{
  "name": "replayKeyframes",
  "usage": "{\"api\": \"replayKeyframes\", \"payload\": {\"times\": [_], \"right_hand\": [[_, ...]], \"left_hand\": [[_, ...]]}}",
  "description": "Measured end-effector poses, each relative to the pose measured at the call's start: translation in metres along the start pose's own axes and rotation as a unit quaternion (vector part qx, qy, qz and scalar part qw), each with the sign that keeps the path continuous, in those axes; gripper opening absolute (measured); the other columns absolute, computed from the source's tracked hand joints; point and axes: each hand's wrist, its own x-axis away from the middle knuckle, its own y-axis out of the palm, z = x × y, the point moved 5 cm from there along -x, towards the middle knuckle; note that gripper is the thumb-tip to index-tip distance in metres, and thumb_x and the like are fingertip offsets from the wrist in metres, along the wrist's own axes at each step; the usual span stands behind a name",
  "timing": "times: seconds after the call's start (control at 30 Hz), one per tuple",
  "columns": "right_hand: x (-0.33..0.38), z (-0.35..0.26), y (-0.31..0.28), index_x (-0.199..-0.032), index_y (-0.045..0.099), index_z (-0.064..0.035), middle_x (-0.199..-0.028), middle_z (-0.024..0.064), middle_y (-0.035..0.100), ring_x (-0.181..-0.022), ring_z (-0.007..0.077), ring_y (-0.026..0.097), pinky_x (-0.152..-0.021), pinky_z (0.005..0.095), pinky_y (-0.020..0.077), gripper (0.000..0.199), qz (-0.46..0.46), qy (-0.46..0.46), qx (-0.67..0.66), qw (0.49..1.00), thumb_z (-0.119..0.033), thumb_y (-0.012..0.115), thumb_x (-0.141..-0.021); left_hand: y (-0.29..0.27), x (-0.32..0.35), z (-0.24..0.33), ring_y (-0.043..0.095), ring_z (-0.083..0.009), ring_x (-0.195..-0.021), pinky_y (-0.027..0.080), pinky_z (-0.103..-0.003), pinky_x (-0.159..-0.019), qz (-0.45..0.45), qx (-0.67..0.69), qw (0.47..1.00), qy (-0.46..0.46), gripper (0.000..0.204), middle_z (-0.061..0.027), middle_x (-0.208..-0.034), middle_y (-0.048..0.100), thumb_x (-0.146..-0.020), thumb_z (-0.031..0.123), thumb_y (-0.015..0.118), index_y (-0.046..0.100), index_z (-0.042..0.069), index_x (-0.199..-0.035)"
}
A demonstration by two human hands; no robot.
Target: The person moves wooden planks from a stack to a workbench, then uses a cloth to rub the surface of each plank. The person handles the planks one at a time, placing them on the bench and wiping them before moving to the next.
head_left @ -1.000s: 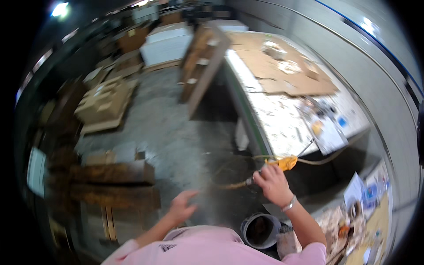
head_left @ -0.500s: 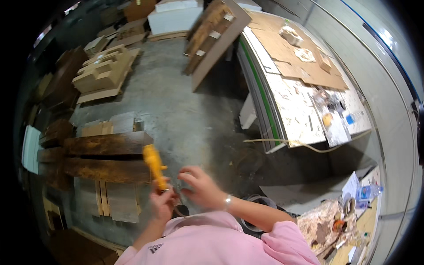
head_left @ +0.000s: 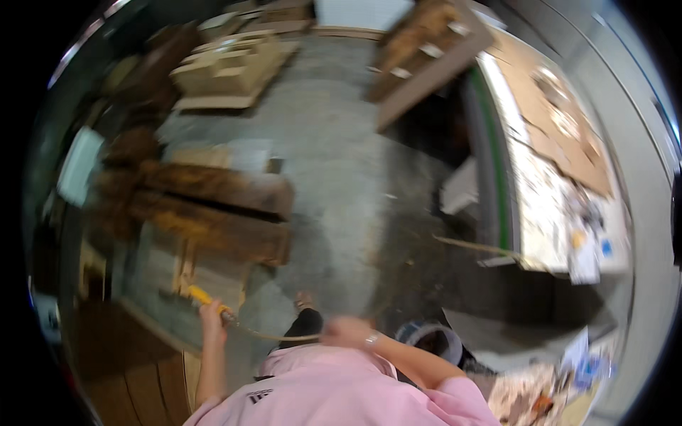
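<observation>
My left hand (head_left: 212, 312), low on the left, is closed around a slim yellow air tool (head_left: 202, 295) that points away to the left. From the tool's near end a thin pale hose (head_left: 273, 336) runs right, across the front of my body. My right hand (head_left: 346, 331), with a band on its wrist, is by my waist where the hose leads. Motion smears its fingers, so whether it grips the hose is unclear. Ahead of the left hand lie two long brown wooden beams (head_left: 213, 206), side by side on lighter boards (head_left: 213, 273).
A workbench (head_left: 533, 206) covered with cardboard stands at the right, a wooden panel (head_left: 426, 71) leaning at its far end. Stacked tan foam-like pieces (head_left: 234, 67) sit at the far left. A bucket (head_left: 437, 344) and a cluttered side table (head_left: 529, 397) are at my right. My foot (head_left: 304, 301) shows on the concrete floor.
The yellow tool has moved left and down with my left hand, away from my right hand. My right hand has dropped toward my waist. The whole view has shifted, and the beams look nearer.
</observation>
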Motion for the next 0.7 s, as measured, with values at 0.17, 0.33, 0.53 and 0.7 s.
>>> {"api": "replayKeyframes", "payload": {"times": [0.17,0.33,0.53,0.7], "right_hand": [[-0.006,0.049,0.046,-0.089,0.069,-0.0058,-0.082,0.0183,0.066,-0.079,0.0359,0.063,-0.069,0.0411,0.0491,0.037,0.045,-0.021,-0.077,0.996,-0.041,0.057,-0.089],[-0.025,-0.014,0.028,-0.092,0.067,-0.0019,-0.077,0.0178,0.063,-0.068,0.0337,0.061,-0.064,0.0369,0.0476,0.021,0.095,0.009,-0.118,0.988,-0.022,0.062,-0.087],[-0.128,-0.129,0.011,-0.089,0.066,0.0001,-0.073,0.0185,0.061,-0.063,0.0306,0.059,-0.061,0.0351,0.0469,0.016,0.083,0.056,-0.134,0.986,-0.016,0.065,-0.085],[-0.223,-0.232,0.007,-0.091,0.067,-0.0004,-0.077,0.0172,0.064,-0.067,0.0299,0.062,-0.065,0.0352,0.0494,0.016,0.102,0.034,-0.123,0.987,-0.014,0.063,-0.084]], "left_hand": [[-0.084,-0.045,-0.006,0.058,-0.0168,-0.059,0.047,-0.031,-0.053,0.099,-0.134,0.982,0.088,0.005,-0.0059,-0.072,0.059,-0.076,0.007,0.056,0.056,0.002,-0.079],[-0.108,-0.162,-0.057,0.063,-0.0222,-0.079,0.051,-0.033,-0.070,0.021,0.231,0.972,0.029,0.018,-0.0113,-0.087,0.062,-0.081,0.007,0.054,0.056,-0.001,-0.098],[-0.078,-0.308,-0.002,0.064,-0.0244,-0.098,0.053,-0.036,-0.084,-0.063,0.279,0.957,-0.051,0.027,-0.0177,-0.117,0.061,-0.099,0.022,0.047,0.045,0.008,-0.122],[-0.133,-0.451,-0.002,0.064,-0.0246,-0.093,0.055,-0.041,-0.082,-0.061,0.331,0.938,-0.087,0.024,-0.0137,-0.107,0.061,-0.100,0.019,0.045,0.042,0.010,-0.123]]}}
